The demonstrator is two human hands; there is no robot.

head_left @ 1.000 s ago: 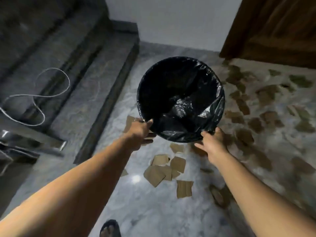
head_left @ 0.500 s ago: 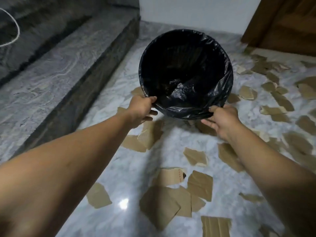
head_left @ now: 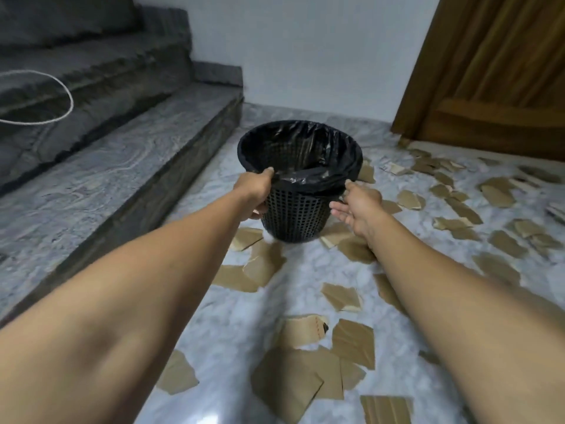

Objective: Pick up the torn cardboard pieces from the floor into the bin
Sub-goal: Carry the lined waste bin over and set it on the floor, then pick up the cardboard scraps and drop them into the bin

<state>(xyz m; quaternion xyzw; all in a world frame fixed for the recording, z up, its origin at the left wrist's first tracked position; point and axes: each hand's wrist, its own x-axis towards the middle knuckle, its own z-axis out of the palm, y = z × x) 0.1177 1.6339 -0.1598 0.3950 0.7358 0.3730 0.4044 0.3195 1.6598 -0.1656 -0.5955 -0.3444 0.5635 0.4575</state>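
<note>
A black mesh bin (head_left: pixel 295 215) lined with a black plastic bag stands upright on the marble floor, its base resting among brown pieces. My left hand (head_left: pixel 255 191) grips its near-left rim. My right hand (head_left: pixel 357 203) hovers just off the bin's right side, fingers spread and holding nothing. Several torn cardboard pieces (head_left: pixel 351 341) lie scattered over the floor in front of the bin and to its right (head_left: pixel 495 194). The bin's inside looks empty as far as I can see.
Grey stone stairs (head_left: pixel 122 154) rise on the left, with a white cable (head_left: pixel 64 96) looped on a step. A brown wooden door (head_left: pixel 501 71) stands at the back right. A white wall (head_left: pixel 305 56) is behind the bin.
The bin has gone from tilted and lifted toward me to upright on the floor. My right hand has let go of the rim and opened. The view has tipped up.
</note>
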